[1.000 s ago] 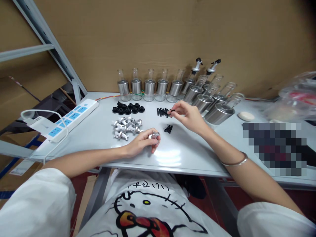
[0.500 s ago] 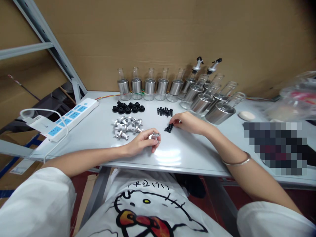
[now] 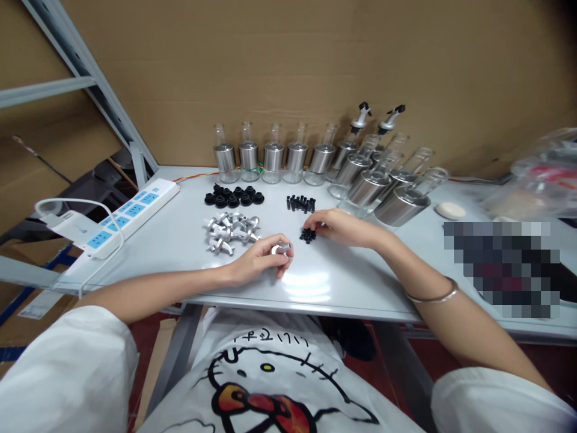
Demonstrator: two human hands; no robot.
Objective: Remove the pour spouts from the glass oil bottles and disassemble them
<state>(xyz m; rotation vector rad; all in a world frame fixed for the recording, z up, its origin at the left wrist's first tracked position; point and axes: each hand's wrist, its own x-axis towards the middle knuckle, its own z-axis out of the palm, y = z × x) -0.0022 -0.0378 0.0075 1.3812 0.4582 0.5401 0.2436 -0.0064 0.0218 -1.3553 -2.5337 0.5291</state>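
Observation:
My left hand (image 3: 265, 258) is closed around a silver pourer spout (image 3: 282, 248), held just above the table. Beside it, to the left, lies a heap of silver pourer spouts (image 3: 232, 228). My right hand (image 3: 336, 227) reaches down to a cluster of tiny black parts (image 3: 308, 235). Its fingertips are bent together at the far edge of that cluster, and what lies between them is hidden. Just behind are several small black levers (image 3: 301, 204) in a row. Black rubber stoppers (image 3: 234, 197) sit in a group behind the spouts.
Glass bottles with steel sleeves (image 3: 273, 157) line the back and right; two carry finished pourers (image 3: 359, 120). A white power strip (image 3: 135, 213) lies at the left. At the right are a white oval object (image 3: 451, 210), plastic bags (image 3: 541, 180) and a blurred dark item (image 3: 505, 264).
My right hand has shifted slightly left and over the tiny black parts, which now lie bunched in a rounder cluster. My left hand keeps its hold on the spout.

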